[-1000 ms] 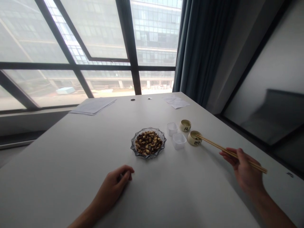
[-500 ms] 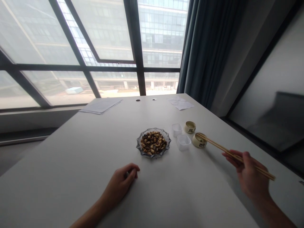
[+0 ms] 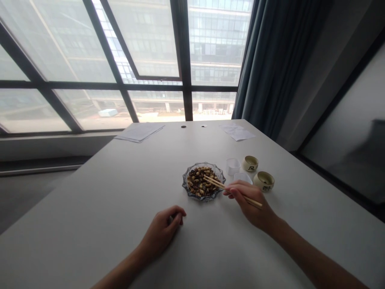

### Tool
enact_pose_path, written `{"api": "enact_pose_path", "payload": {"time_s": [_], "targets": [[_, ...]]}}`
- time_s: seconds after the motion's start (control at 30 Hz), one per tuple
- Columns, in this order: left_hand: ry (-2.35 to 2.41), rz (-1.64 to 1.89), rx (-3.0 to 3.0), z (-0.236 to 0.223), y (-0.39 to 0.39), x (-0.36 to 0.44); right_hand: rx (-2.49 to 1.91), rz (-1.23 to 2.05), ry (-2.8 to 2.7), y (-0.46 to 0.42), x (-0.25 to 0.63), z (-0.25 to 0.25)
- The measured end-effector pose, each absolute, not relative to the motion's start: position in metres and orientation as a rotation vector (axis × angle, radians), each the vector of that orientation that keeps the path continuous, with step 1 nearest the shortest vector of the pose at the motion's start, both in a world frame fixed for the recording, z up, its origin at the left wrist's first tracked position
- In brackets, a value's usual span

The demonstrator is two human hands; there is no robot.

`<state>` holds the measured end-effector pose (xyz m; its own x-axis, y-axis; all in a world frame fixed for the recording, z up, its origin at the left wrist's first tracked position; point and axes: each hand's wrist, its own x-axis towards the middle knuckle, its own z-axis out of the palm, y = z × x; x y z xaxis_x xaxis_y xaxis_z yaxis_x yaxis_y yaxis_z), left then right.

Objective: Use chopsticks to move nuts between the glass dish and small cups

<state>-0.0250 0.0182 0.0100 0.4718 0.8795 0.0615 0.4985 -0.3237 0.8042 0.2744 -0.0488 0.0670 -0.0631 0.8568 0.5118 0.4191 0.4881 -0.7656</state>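
Note:
My right hand [image 3: 254, 206] grips a pair of wooden chopsticks [image 3: 218, 184], their tips over or touching the mix of peanuts and dark seeds [image 3: 197, 186]. That mix fills a clear glass bowl with a scalloped rim [image 3: 185, 185]. Whether the tips pinch a nut is too small to tell. Loosely curled, my left hand [image 3: 165, 228] rests on the table in front of the bowl, with nothing visible in it. Just beyond my right hand are two small clear plastic containers, a farther one [image 3: 232, 167] and a nearer one [image 3: 244, 178] partly covered by the hand.
Two cream ceramic cups with dark characters, a far one [image 3: 250, 164] and a near one [image 3: 264, 182], stand right of the containers on the white table [image 3: 126, 184]. Paper sheets lie at the back left [image 3: 140, 132] and back right [image 3: 237, 131]. Windows and a blue curtain [image 3: 255, 72] are behind.
My right hand has carried the chopsticks left, from the near ceramic cup to the glass bowl. The view has turned slightly left; my left hand stays resting on the table.

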Motion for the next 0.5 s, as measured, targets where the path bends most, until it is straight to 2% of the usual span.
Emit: {"api": "enact_pose_path", "payload": {"time_s": [0.5], "targets": [[1.124,0.643,1.963,0.003,0.018,-0.027,-1.043,0.513,-1.818,-0.022,0.262,0.06]]}}
